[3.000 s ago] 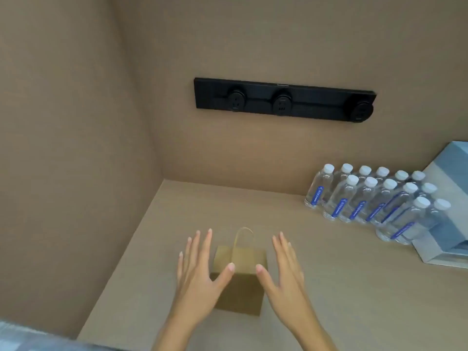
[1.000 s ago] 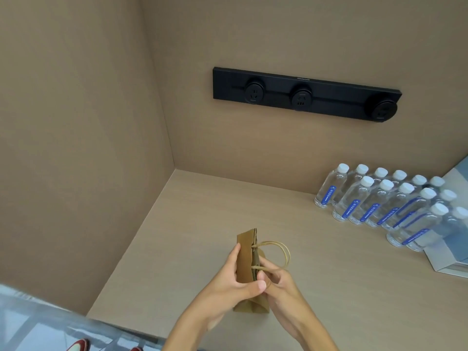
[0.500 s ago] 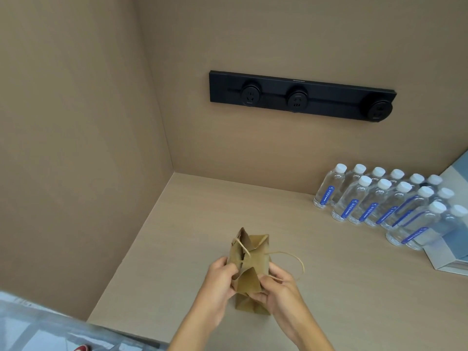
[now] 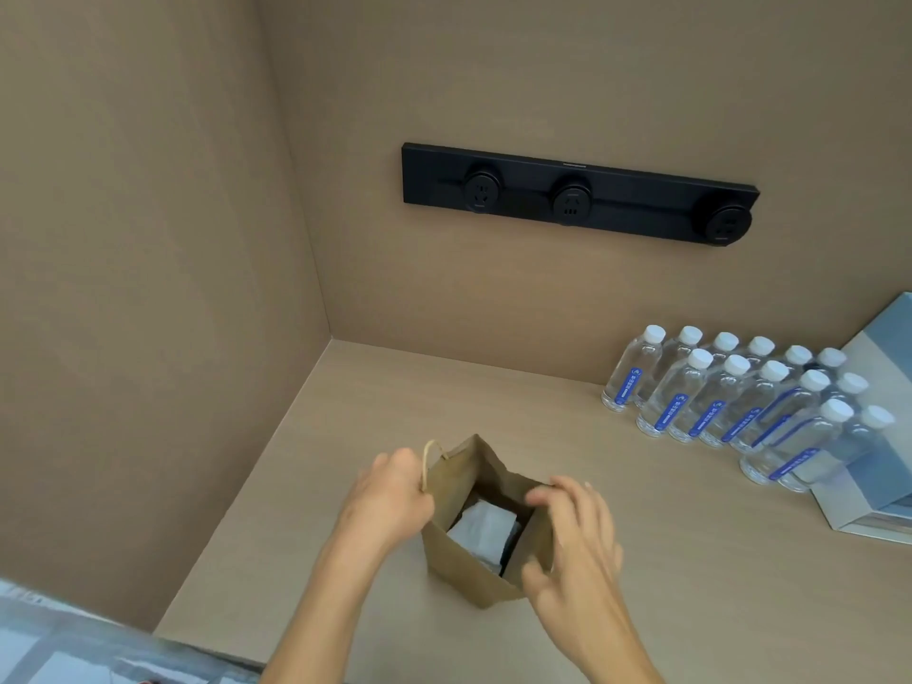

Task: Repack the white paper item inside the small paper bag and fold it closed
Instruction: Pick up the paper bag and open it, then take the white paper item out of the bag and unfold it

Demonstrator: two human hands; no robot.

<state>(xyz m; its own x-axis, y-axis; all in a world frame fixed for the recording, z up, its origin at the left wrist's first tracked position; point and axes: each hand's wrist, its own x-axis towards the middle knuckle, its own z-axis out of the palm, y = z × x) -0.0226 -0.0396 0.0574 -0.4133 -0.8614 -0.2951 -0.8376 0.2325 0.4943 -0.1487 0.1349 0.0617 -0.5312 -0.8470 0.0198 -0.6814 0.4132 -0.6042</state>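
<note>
A small brown paper bag (image 4: 464, 570) stands upright on the light wooden shelf (image 4: 395, 387), its mouth spread wide. A white paper item (image 4: 481, 530) lies inside at the bottom, with something dark beside it. My left hand (image 4: 390, 501) grips the bag's left rim by the twine handle. My right hand (image 4: 577, 540) holds the right rim, thumb outside and fingers curled over the edge.
Several clear water bottles (image 4: 730, 397) with white caps stand in rows at the right. A pale blue and white box (image 4: 883, 436) sits behind them at the far right. A black socket strip (image 4: 577, 195) is on the back wall. The left wall is close.
The bag was pinched flat between both hands a second ago. Now both hands have pulled its sides apart, so the mouth gapes and the white paper inside shows.
</note>
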